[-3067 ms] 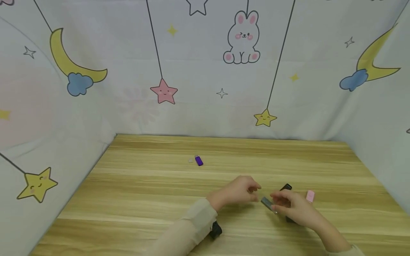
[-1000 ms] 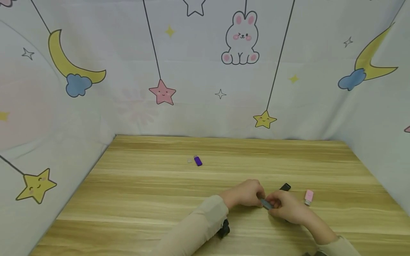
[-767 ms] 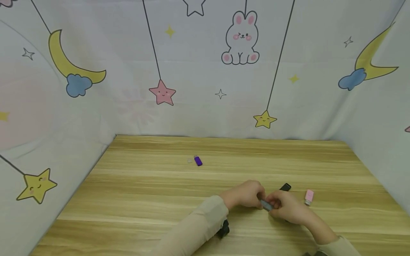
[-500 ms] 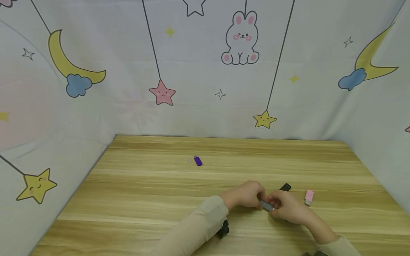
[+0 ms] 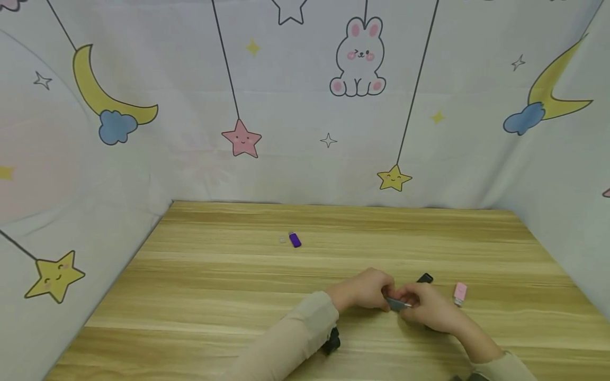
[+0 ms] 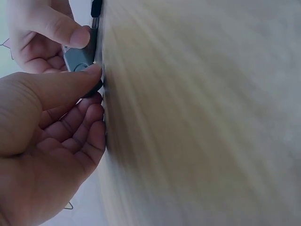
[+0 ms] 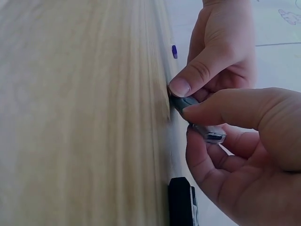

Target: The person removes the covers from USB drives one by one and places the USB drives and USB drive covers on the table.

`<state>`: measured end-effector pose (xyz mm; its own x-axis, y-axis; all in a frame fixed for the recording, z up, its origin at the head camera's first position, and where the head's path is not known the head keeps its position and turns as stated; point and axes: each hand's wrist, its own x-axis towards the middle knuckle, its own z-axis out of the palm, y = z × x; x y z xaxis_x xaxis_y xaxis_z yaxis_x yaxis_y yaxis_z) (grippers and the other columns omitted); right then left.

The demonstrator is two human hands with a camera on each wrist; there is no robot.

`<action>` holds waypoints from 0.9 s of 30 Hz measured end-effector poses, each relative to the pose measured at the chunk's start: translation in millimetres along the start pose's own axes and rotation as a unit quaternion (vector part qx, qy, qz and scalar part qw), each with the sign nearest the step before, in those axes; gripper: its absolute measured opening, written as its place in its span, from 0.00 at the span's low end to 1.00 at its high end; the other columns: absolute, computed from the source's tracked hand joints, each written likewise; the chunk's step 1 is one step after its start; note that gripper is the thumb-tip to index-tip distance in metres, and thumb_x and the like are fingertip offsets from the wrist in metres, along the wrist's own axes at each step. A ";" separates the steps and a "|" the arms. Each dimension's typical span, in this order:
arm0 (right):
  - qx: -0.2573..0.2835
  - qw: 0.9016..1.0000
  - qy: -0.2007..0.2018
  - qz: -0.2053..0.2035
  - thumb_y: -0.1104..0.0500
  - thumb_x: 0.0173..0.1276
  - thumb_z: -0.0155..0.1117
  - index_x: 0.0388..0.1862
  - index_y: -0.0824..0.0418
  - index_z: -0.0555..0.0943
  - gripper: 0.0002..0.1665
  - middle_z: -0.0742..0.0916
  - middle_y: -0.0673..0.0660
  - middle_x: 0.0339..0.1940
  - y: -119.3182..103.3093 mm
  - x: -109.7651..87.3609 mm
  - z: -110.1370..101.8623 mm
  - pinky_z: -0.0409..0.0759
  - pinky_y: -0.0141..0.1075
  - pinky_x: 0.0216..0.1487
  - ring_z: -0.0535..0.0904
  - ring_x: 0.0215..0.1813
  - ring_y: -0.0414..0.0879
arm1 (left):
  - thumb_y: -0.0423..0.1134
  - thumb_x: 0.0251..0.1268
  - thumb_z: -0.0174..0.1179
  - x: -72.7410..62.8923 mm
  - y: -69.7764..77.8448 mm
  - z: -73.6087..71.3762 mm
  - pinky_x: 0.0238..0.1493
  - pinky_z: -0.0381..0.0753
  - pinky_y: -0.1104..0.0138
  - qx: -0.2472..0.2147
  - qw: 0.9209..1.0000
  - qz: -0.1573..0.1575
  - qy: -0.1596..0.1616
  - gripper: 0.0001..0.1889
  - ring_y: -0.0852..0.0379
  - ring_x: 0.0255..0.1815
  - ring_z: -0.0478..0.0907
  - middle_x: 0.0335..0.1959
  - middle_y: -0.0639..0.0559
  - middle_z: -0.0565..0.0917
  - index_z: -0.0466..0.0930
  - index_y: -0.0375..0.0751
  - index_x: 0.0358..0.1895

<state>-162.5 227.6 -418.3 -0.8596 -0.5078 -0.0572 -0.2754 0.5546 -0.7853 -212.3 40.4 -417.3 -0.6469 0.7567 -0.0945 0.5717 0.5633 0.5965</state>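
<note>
A grey USB flash drive (image 5: 396, 304) is held between both hands, low over the wooden table. My left hand (image 5: 367, 288) pinches its rounded end between thumb and fingers; the left wrist view shows the thumb on the grey body (image 6: 79, 57). My right hand (image 5: 433, 309) pinches the other end, where the right wrist view shows a metal plug (image 7: 214, 135) that looks see-through at its edge. Fingers hide part of the drive. Just behind the right hand lies a black USB drive (image 5: 425, 278), partly covered. A pink USB drive (image 5: 459, 292) lies to its right, plug bare.
Farther back on the table lie a purple USB drive (image 5: 295, 239) and a small clear cap (image 5: 282, 239). A dark object (image 5: 434, 330) is mostly hidden under the right hand. Something black (image 5: 332, 341) shows beside the left sleeve. Printed cloth (image 5: 295, 159) hangs around the table.
Three seconds ago the left hand was apart from the grey drive; since then it has moved right and taken hold. In the last half second the drive has tilted slightly, its plug end rising.
</note>
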 end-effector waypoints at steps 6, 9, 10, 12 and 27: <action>0.019 1.000 0.024 0.000 0.64 0.60 0.68 0.48 0.68 0.81 0.17 0.85 0.59 0.45 -1.1 0.3 -1.0 0.79 0.30 0.40 0.79 0.42 0.39 | 0.32 0.51 0.71 -2.1 -5.1 -1.3 0.31 0.70 0.80 -0.013 1.000 0.006 0.004 0.08 0.69 0.27 0.70 0.26 0.59 0.79 0.82 0.40 0.33; 0.032 0.999 0.029 0.005 0.63 0.62 0.67 0.48 0.69 0.80 0.17 0.85 0.60 0.45 -2.5 0.9 -2.0 0.79 0.30 0.41 0.78 0.43 0.38 | 0.34 0.53 0.71 -3.9 -7.8 -2.2 0.31 0.70 0.80 -0.017 1.000 0.003 0.005 0.07 0.70 0.27 0.71 0.25 0.59 0.79 0.82 0.40 0.33; 0.039 0.999 0.030 0.005 0.62 0.63 0.66 0.48 0.70 0.80 0.17 0.85 0.61 0.45 -3.1 1.2 -2.3 0.79 0.30 0.42 0.78 0.43 0.37 | 0.34 0.54 0.71 -4.6 -8.6 -2.5 0.32 0.70 0.80 -0.018 1.000 0.003 0.005 0.07 0.70 0.27 0.71 0.26 0.60 0.79 0.82 0.40 0.33; 0.048 0.998 0.033 0.005 0.62 0.63 0.66 0.48 0.71 0.80 0.17 0.84 0.62 0.46 -4.5 1.6 -2.7 0.80 0.30 0.41 0.78 0.42 0.37 | 0.35 0.55 0.70 -6.7 -9.6 -3.5 0.32 0.71 0.80 -0.016 1.000 0.006 0.004 0.06 0.70 0.28 0.71 0.26 0.60 0.79 0.83 0.40 0.34; 0.097 0.994 0.043 -0.010 0.61 0.68 0.62 0.51 0.74 0.76 0.19 0.83 0.60 0.43 -20.7 6.1 -2.7 0.80 0.30 0.43 0.79 0.42 0.37 | 0.33 0.62 0.64 -39.7 -8.5 -23.2 0.34 0.75 0.78 -0.103 0.994 0.022 0.022 0.02 0.71 0.30 0.75 0.29 0.59 0.83 0.84 0.40 0.36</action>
<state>-163.2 214.8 -400.8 -0.8905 -0.4550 0.0061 -0.2118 0.4024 -0.8906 -203.2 -2.2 -400.1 -0.6474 0.7615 -0.0314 0.4882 0.4459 0.7502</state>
